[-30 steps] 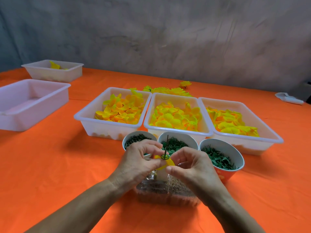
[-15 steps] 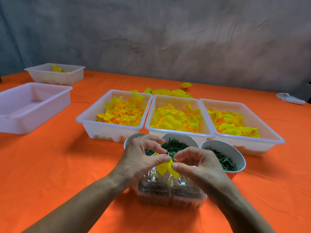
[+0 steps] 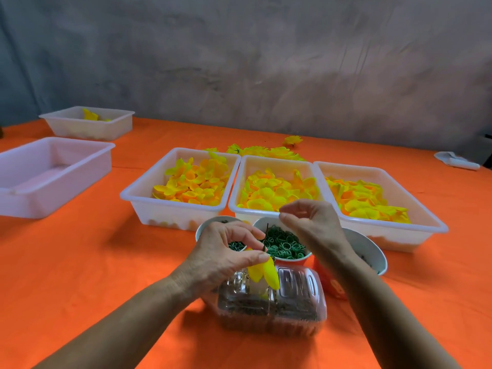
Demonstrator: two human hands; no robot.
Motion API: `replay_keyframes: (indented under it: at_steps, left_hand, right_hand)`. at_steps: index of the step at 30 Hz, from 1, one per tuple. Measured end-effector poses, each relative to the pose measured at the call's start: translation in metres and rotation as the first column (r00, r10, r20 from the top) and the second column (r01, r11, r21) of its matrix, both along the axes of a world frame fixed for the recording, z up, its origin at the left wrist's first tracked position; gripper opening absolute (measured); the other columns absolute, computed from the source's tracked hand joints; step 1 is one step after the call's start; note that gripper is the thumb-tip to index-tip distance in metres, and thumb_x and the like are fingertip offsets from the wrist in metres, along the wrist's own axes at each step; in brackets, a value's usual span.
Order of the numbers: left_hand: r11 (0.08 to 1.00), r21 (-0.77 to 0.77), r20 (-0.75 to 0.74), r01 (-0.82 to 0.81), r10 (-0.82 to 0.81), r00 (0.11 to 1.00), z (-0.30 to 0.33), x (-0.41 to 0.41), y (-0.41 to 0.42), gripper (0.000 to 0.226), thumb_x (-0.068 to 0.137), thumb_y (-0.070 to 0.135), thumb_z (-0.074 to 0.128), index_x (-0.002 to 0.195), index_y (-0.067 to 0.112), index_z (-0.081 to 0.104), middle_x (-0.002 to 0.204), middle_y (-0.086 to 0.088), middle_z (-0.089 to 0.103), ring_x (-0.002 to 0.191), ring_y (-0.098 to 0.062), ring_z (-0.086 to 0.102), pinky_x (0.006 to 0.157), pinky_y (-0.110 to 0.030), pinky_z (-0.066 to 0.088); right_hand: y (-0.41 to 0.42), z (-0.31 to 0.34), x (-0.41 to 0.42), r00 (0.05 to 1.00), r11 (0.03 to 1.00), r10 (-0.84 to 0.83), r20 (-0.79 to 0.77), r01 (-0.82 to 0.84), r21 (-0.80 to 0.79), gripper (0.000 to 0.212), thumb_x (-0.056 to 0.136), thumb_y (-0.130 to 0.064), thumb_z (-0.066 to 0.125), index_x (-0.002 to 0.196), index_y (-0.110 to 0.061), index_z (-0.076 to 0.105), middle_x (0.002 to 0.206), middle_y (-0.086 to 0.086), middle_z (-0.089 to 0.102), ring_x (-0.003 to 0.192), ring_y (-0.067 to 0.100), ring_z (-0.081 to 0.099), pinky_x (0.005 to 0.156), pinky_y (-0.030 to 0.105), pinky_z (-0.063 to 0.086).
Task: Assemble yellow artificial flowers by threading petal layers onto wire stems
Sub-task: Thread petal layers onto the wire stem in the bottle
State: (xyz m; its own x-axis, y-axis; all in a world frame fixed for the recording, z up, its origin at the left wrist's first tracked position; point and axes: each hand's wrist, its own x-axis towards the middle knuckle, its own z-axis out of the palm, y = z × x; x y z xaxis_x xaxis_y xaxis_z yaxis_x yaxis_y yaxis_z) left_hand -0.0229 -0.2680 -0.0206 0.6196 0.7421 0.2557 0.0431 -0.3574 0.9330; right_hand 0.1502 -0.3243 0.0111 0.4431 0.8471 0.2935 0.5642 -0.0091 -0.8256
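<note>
Bare orange tablecloth is seen left and right of a clear plastic container at the near middle. Just beyond it, three cups are crowded; the middle cup is filled with green rings. Farther off, three petal trays stand side by side. A wire stem with yellow petals is pinched by the left hand above the container; the right hand is raised over the cups, fingers curled with thumb and forefinger close, and whether anything is held cannot be told.
</note>
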Motion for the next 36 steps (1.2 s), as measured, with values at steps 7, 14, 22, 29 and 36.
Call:
replay_keyframes:
  at_steps: [7, 14, 22, 29, 36]
  left_hand:
    - [1.000, -0.001, 0.003, 0.018, -0.018, 1.000, 0.004, -0.002, 0.000, 0.023, 0.067, 0.010, 0.083, 0.062, 0.030, 0.074, 0.092, 0.015, 0.071, 0.096, -0.003, 0.064, 0.093, -0.032, 0.048]
    - [0.999, 0.026, -0.014, 0.020, -0.020, 1.000, 0.002, -0.003, 0.002, 0.022, 0.067, 0.018, 0.084, 0.062, 0.036, 0.072, 0.093, 0.020, 0.070, 0.093, 0.004, 0.063, 0.083, -0.007, 0.041]
    - [0.999, 0.019, 0.019, 0.032, -0.032, 0.999, -0.002, -0.003, 0.003, 0.021, 0.068, 0.023, 0.083, 0.063, 0.040, 0.072, 0.093, 0.021, 0.069, 0.094, 0.003, 0.063, 0.082, -0.009, 0.044]
    - [0.999, -0.005, 0.032, 0.042, -0.042, 0.999, -0.001, -0.003, 0.003, 0.021, 0.069, 0.019, 0.083, 0.064, 0.036, 0.073, 0.091, 0.019, 0.070, 0.094, 0.003, 0.063, 0.081, -0.007, 0.044]
    - [0.998, -0.036, 0.039, 0.055, -0.053, 0.998, -0.002, -0.003, 0.003, 0.017, 0.069, 0.017, 0.083, 0.066, 0.031, 0.074, 0.092, 0.016, 0.071, 0.095, 0.001, 0.064, 0.079, -0.006, 0.043]
  right_hand:
    - [0.083, -0.004, 0.022, 0.969, 0.970, 0.052, 0.243, 0.009, -0.241, 0.025, 0.090, -0.022, 0.061, 0.110, -0.011, 0.070, 0.125, 0.007, 0.063, 0.117, 0.020, 0.056, 0.093, 0.029, 0.042]
    - [0.135, -0.015, 0.025, 0.877, 0.729, 0.215, 0.429, 0.148, -0.668, 0.043, 0.098, -0.036, 0.044, 0.118, -0.002, 0.063, 0.126, 0.015, 0.059, 0.111, 0.029, 0.056, 0.090, 0.035, 0.046]
    - [0.138, -0.030, 0.032, 0.843, 0.818, -0.152, 0.516, 0.400, -0.413, 0.012, 0.083, -0.001, 0.055, 0.086, -0.002, 0.066, 0.096, 0.021, 0.066, 0.095, 0.035, 0.063, 0.063, 0.031, 0.040]
    - [0.117, -0.022, 0.054, 0.860, 0.863, -0.170, 0.481, 0.365, -0.349, 0.019, 0.077, 0.010, 0.052, 0.084, 0.002, 0.069, 0.102, 0.023, 0.065, 0.098, 0.036, 0.061, 0.073, 0.037, 0.048]
    - [0.105, -0.019, 0.072, 0.909, 0.900, -0.368, 0.196, 0.401, -0.172, 0.015, 0.080, 0.006, 0.053, 0.077, 0.000, 0.067, 0.077, 0.021, 0.057, 0.078, 0.032, 0.053, 0.064, 0.036, 0.038]
